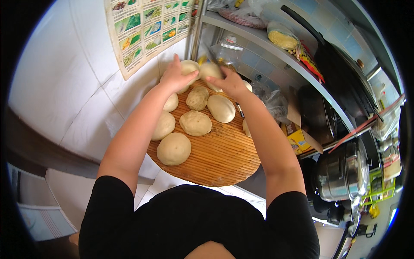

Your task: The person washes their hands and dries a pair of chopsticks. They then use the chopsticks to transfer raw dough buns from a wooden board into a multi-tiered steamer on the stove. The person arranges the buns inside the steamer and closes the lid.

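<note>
Head view: left hand (177, 78) and right hand (231, 83) (can't tell if gripping) at dough balls (208, 71) far across the slatted board (215, 159)

This is a kitchen — steel pot (340, 175), black pan (338, 71), tiled wall (56, 64), dough rounds (174, 149).

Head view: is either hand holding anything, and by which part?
Left hand touches one dough ball, near left side; right hand another dough ball, right side. Whether these or the blurred grey strip are held cannot be told.
</note>
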Tool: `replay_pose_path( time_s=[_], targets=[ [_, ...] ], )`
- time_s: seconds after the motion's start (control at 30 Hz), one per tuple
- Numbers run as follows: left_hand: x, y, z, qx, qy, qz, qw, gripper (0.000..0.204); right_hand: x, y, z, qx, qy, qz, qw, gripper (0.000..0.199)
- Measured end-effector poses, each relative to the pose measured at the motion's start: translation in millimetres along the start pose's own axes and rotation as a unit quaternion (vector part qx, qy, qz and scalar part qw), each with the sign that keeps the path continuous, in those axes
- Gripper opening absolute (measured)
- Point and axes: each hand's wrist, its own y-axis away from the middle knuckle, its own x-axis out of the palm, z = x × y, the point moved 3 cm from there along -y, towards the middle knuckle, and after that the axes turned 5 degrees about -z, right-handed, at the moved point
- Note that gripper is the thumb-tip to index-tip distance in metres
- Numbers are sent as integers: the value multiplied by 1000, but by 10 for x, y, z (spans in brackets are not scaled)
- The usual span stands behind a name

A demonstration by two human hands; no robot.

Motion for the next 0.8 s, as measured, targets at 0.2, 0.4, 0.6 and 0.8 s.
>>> replay_pose_path(
  time_s=[0.2,0.4,0.6,0.8],
  targets=[
    [-131,173,-141,38,50,108,992,85,-416,227,-95,20,-76,-100,992,51],
    [-186,1115,-622,239,-242,183,922,57,-1180,861,-104,33,-249,-169,953,25],
    [-45,1275,-540,166,-232,306,909,55,-1081,1200,-522,56,269,-96,957,61],
    [-193,1058,-381,112,17,226,968,50,-706,1448,-613,8,311,-29,950,67]
  ],
)
